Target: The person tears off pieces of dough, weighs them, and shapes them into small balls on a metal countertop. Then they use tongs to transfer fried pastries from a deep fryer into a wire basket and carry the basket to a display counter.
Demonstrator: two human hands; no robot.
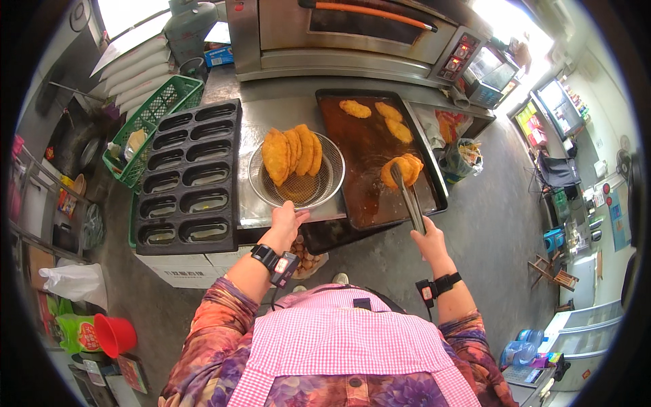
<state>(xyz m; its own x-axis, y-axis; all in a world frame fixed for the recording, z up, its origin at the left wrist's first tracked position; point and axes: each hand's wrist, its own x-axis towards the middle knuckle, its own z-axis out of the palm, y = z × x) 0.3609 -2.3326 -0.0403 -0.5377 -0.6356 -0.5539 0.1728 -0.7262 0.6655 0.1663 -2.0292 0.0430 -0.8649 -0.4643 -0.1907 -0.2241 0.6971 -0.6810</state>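
Note:
My left hand (286, 222) is closed on the near edge or handle of a round wire strainer (313, 191). Several golden fried pastries (293, 154) stand side by side in it, over the metal tabletop (261, 112). In my right hand (428, 241) is a pair of metal tongs (411, 203). Their tips grip golden fried pieces (407, 169) above a dark, oily baking tray (359, 146); how many pieces they hold is hard to tell. Toward the tray's far end lie three more fried pieces (354, 108).
Left of the strainer sits a black mould pan (154, 197) with oval hollows, beside a green plastic basket (178, 91). A steel oven (285, 57) stands behind the table. Eggs (308, 261) lie low between the table and me. A bagged bin (464, 159) is at right.

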